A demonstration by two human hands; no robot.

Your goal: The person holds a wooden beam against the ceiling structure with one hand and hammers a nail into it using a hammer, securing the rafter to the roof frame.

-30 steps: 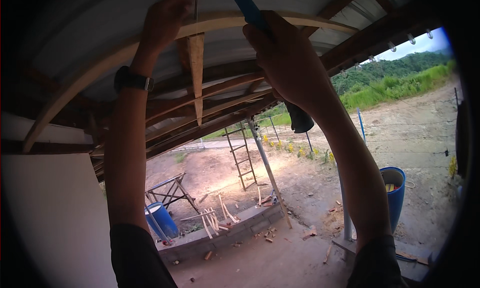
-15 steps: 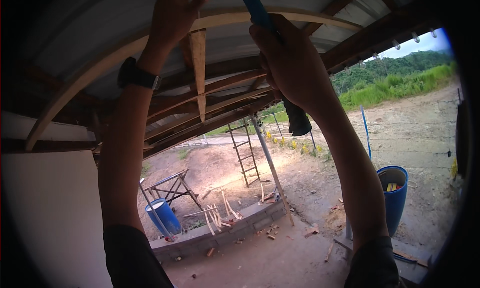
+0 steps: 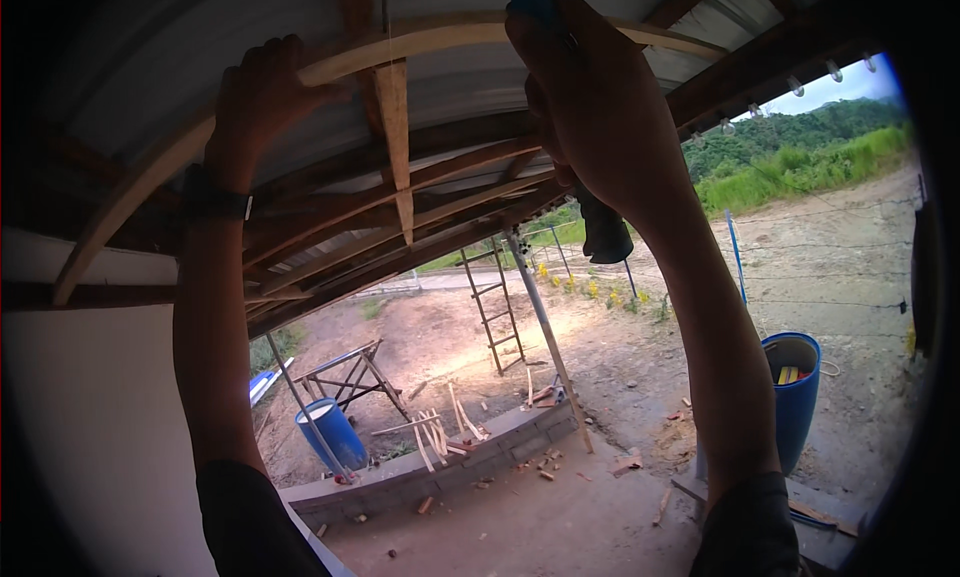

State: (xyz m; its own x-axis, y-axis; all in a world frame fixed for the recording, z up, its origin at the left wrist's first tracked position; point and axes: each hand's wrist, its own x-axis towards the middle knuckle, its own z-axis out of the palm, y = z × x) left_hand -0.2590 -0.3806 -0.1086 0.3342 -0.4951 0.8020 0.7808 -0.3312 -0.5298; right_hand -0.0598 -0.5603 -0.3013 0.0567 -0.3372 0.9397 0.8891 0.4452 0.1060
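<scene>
At left, the left hand (image 3: 262,97) is overlapping a pale wooden batten (image 3: 450,35) below the roof sheeting (image 3: 290,12), thumb standing apart from fingers; whether it is gripping the wood cannot be told; just to its right a slim nail-like rod (image 3: 385,9) is standing upright at the batten, its long axis crossing the batten's left-to-right run, the left hand appearing nearer. Farther right, the right hand (image 3: 600,107) is holding a blue-shafted tool (image 3: 605,235), which is slanting from upper left to a black lower-right end; its head is lying out of view.
</scene>
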